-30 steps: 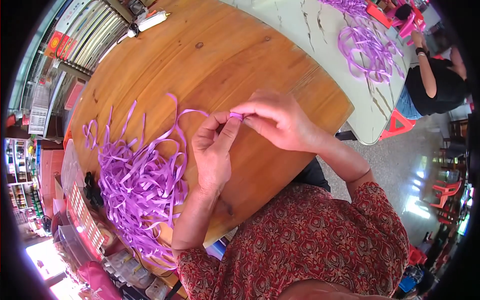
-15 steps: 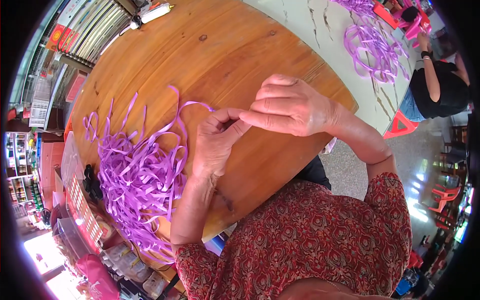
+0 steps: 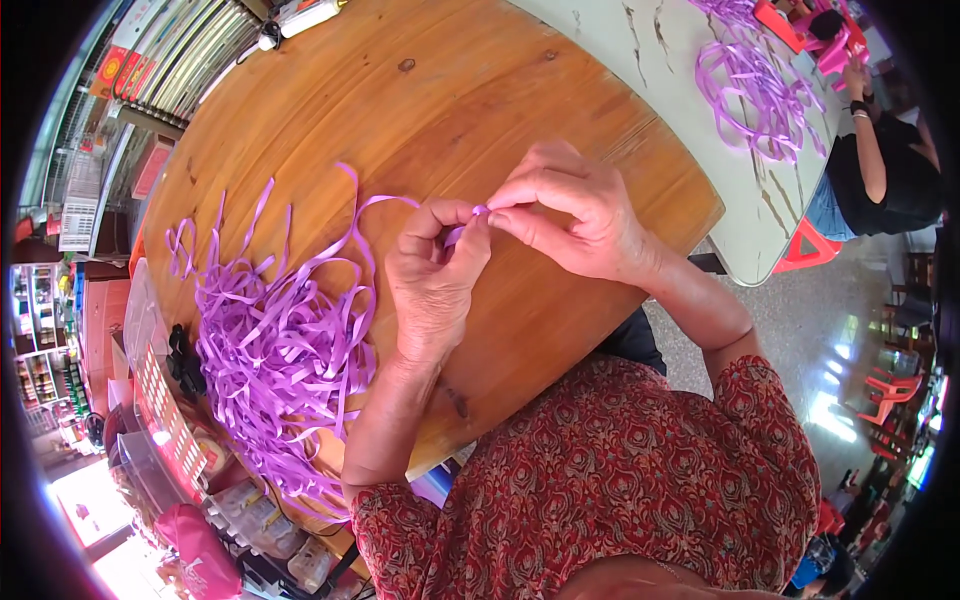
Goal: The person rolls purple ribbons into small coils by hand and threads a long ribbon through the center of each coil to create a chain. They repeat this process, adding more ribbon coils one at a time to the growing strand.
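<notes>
A purple ribbon (image 3: 385, 200) runs from the loose pile (image 3: 275, 345) at the left of the wooden table to my hands. My left hand (image 3: 432, 265) pinches it between thumb and curled fingers, and a bit of purple shows inside the grip. Thumb and forefinger of my right hand (image 3: 590, 215) close on a small folded or knotted bit of the same ribbon, right at the left thumb tip. Both hands are raised over the middle of the table and their fingertips nearly touch. Whether that bit is a knot or a fold is too small to tell.
The round wooden table (image 3: 540, 110) meets a white marbled table (image 3: 735, 210) at the right, where more purple ribbon (image 3: 755, 100) lies. Beyond it a co-worker in black (image 3: 870, 180) reaches toward a pink thing. A glue gun (image 3: 310, 18) sits at the far left edge, near shelves.
My right hand has drawn down and slightly left, its fingers now reaching out in a pinch. The small bit of ribbon between the fingertips has come into sight.
</notes>
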### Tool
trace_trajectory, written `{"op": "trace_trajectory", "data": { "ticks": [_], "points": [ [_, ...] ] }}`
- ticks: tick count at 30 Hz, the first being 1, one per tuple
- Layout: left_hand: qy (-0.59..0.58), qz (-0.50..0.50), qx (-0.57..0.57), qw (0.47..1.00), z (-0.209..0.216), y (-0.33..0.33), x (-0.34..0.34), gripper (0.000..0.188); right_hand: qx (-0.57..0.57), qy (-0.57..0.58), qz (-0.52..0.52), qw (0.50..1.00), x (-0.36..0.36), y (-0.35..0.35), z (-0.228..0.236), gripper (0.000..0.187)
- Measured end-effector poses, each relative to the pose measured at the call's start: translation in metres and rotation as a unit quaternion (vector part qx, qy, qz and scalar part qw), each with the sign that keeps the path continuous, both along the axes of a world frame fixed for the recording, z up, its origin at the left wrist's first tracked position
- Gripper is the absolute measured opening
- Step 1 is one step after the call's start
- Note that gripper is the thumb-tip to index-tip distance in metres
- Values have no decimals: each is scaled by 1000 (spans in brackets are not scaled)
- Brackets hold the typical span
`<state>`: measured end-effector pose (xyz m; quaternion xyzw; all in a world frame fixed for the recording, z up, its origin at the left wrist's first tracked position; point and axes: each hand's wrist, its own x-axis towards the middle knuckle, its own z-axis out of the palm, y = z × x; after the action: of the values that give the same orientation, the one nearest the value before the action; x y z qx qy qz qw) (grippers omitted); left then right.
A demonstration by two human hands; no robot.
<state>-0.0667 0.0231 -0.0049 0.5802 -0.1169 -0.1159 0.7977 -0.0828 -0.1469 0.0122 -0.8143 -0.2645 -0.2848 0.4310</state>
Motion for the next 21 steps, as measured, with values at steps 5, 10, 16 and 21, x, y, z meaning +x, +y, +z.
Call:
{"op": "trace_trajectory", "data": {
  "ticks": [5, 10, 16, 21],
  "points": [
    [-21, -11, -12, 1000, 0, 1, -1, 8, 177, 218, 51, 958, -4, 4, 2, 2],
    [-30, -35, -98, 994, 0, -2, 0, 9, 380, 425, 127, 812, -4, 3, -8, 6],
    [32, -85, -209, 974, -7, 4, 2, 11, 316, 355, 111, 873, -10, 10, 8, 5],
    [39, -62, -197, 978, -5, 0, -1, 11, 156, 97, 17, 983, -5, 11, 0, 12]
  ]
}}
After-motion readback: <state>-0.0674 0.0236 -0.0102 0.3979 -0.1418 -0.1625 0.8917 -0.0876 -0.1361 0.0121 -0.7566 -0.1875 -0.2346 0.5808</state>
